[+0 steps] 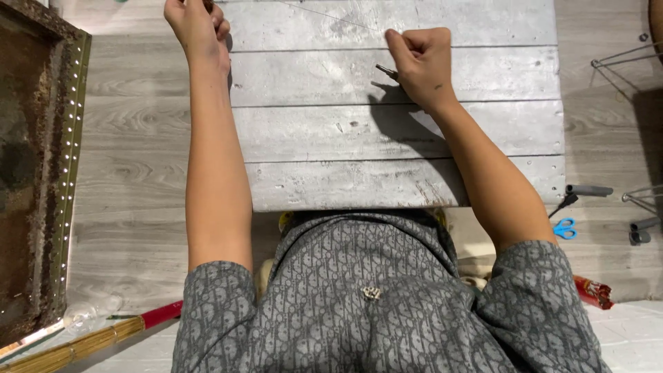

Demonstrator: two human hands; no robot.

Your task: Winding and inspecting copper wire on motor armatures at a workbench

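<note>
The work looks barely begun: the right hand [423, 63] pinches a small metal tool [386, 70] against the bare grey board [394, 131] (no marks visible yet), while the left hand [199, 29] is fisted at the far edge, contents unclear.

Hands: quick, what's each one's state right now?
Left hand: closed in a fist at the far edge of the grey plank board; contents can't be told.
Right hand: closed, pinching a small dark metal piece.

Scissors [565, 228] right of the plank table [394, 131]
</note>
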